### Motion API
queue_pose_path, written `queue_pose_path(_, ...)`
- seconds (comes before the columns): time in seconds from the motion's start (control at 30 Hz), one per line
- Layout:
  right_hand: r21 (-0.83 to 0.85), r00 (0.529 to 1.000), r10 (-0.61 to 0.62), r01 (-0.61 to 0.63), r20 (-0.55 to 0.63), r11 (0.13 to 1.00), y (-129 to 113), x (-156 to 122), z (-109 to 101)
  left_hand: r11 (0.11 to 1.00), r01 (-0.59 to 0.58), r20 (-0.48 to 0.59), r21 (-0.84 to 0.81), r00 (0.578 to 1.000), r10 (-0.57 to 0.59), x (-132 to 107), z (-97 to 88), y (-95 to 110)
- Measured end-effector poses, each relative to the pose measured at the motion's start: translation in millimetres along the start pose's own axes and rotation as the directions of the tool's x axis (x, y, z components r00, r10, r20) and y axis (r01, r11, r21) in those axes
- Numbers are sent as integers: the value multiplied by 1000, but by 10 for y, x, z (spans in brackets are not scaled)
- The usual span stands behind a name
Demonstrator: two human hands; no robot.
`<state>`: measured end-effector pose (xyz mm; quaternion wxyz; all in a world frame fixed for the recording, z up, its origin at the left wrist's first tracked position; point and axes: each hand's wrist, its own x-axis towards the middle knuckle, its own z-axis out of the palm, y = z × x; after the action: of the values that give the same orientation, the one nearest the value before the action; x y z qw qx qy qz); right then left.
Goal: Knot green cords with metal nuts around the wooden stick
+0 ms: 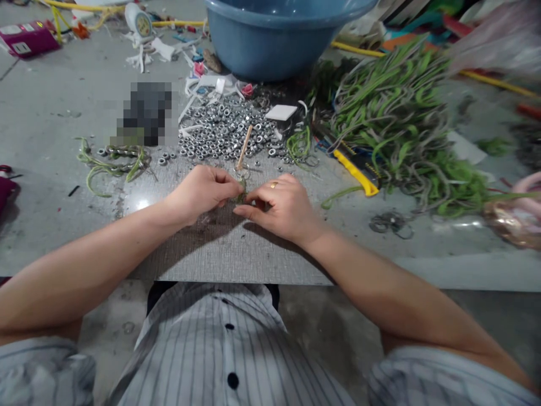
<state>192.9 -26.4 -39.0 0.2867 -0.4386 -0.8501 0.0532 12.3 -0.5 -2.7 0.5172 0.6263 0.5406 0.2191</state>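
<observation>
A small length of green cord (242, 194) stands between my two hands, just below a thin metal ring (242, 172). My left hand (207, 192) is closed, thumb and fingertips pinched on the cord. Close by on the other side, my right hand (285, 207) has its fingers curved, with a gap between thumb and forefinger; the forefinger's tip is at the cord. From the ring a thin wooden stick (245, 148) points up towards a heap of metal nuts (220, 127). How the cord is looped is too small and blurred to tell.
Behind the nuts stands a blue basin (270, 39). To the right lie a yellow-handled cutter (357, 172) and a big tangle of green and grey cords (393, 118). Knotted green cords with nuts (122, 160) lie left, below a pixelated dark patch. The table's edge (236, 276) is in front of me.
</observation>
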Motion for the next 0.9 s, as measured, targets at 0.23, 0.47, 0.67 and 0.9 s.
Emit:
queue_pose_path(0.23,-83,1000,4,-2,17,997,-11,3,37,997,-42,-10,66,999,43,-22,38,24)
queue_pose_path(0.47,-40,1000,23,-23,0,999,-19,16,16,852,-376,-100,364,894,437,-52,-7,-44)
queue_pose_path(0.67,-3,1000,-5,5,15,1000,19,4,-6,597,-676,171,432,712,681,-61,-16,-140)
queue_pose_path(0.9,102,1000,-15,16,-3,995,31,12,-51,495,-658,187,568,689,700,13,-27,-227)
